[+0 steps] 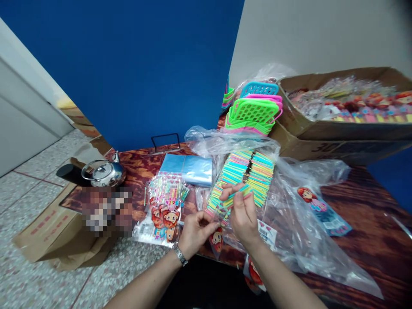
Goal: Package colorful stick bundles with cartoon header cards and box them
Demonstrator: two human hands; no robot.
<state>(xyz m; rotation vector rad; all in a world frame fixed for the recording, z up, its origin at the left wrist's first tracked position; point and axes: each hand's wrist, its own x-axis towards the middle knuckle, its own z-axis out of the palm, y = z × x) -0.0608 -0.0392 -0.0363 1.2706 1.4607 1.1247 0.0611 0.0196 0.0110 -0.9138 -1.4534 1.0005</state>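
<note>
My right hand (245, 216) is closed around a small bundle of thin coloured sticks (232, 196), yellow, green and blue, held at a slant. To its left, my left hand (197, 234), with a metal watch at the wrist, pinches a clear printed bag (216, 240) bearing a red-haired cartoon face. The bundle's lower end is at the bag's mouth; whether it is inside I cannot tell. Just beyond both hands lies a large pile of similar sticks (236, 169) on clear plastic. Left of my left hand are filled printed packets (167, 204), stacked on one another.
Behind the packets lies a stack of bluish plastic bags (186, 168). Green, pink and blue baskets (254, 113) stand at the back, beside a cardboard box (341, 143) of dolls. Loose plastic film (322, 253) covers the right side. A metal kettle (103, 172) stands left.
</note>
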